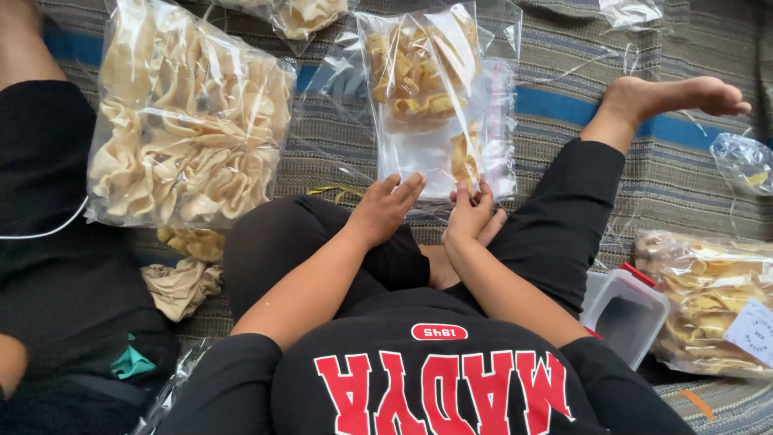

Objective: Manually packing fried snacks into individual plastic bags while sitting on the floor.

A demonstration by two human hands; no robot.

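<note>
Striped mat (692, 173): left hand (386, 208) open on clear bag (439, 97); right hand (471, 211) pinches its edge, fingertips hidden.

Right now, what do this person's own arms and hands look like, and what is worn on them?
Both the left hand and the right hand are bare: no gloves, rings or watch show. The forearms are uncovered too. Short black sleeves end near the elbows, part of a black top with large red lettering edged in white.

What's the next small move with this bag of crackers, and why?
Probably pinch the near edge and pull the small clear bag closer: both the left hand and right hand rest at that edge, crackers sit at its far end.
</note>
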